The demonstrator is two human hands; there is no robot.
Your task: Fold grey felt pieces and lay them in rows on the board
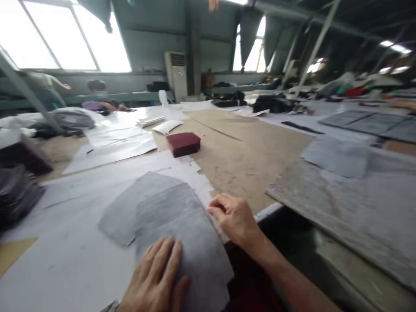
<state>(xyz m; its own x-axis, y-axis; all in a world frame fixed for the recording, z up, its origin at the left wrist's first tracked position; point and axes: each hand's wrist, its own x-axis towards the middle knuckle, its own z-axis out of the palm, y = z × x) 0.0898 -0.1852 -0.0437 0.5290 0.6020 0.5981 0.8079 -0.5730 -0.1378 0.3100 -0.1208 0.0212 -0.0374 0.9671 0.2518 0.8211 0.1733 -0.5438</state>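
Two cut pieces of grey fabric (169,216) lie stacked on white paper (65,242) near the table's front edge. My left hand (156,277) rests flat on the near part of the top piece, fingers stretched out. My right hand (234,216) is at the fabric's right edge, its fingers curled and pinched at that edge. Whether it grips the fabric or something small I cannot make out.
A dark red box (183,143) sits on brown board (240,151) further back. More grey pieces (338,156) lie on a table to the right. Dark fabric is piled at the left (16,190). A person (97,99) sits far back left.
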